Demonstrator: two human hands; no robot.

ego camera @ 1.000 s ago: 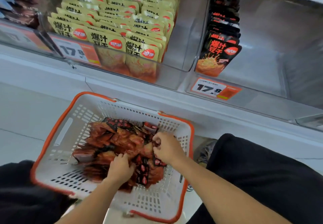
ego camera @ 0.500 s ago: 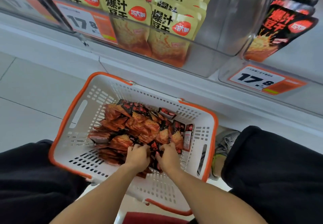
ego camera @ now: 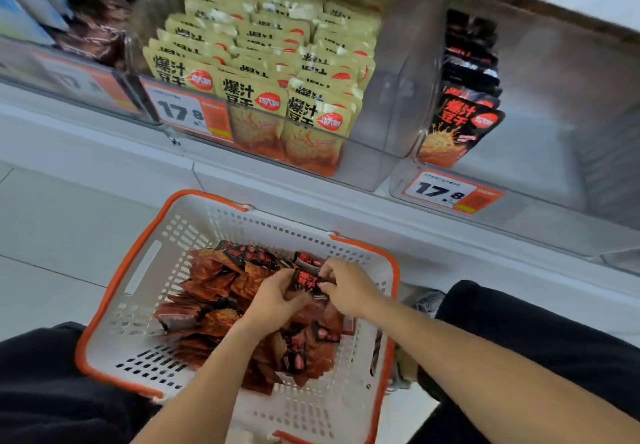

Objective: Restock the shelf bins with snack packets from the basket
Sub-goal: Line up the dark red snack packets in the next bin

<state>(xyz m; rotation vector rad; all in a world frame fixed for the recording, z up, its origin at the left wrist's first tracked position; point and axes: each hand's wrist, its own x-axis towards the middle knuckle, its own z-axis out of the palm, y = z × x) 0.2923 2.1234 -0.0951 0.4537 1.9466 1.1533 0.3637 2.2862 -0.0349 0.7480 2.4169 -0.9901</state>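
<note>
Black-and-red snack packet (ego camera: pixel 309 282) being gripped by both hands over the basket.

Head view: left hand (ego camera: pixel 277 296) and right hand (ego camera: pixel 348 286) are curling fingers round the packet from either side, holding it just above the pile of packets (ego camera: pixel 221 308) lying in the white, orange-rimmed basket (ego camera: pixel 145 263) at 6 o'clock. Clear bin (ego camera: pixel 377 153) at 12 o'clock is sitting packed with yellow packets (ego camera: pixel 263 73). Bin at 2 o'clock (ego camera: pixel 554 153) is holding one short row of black packets (ego camera: pixel 460 125) against its left wall. Price tags (ego camera: pixel 450 192) are showing on both fronts.
</note>
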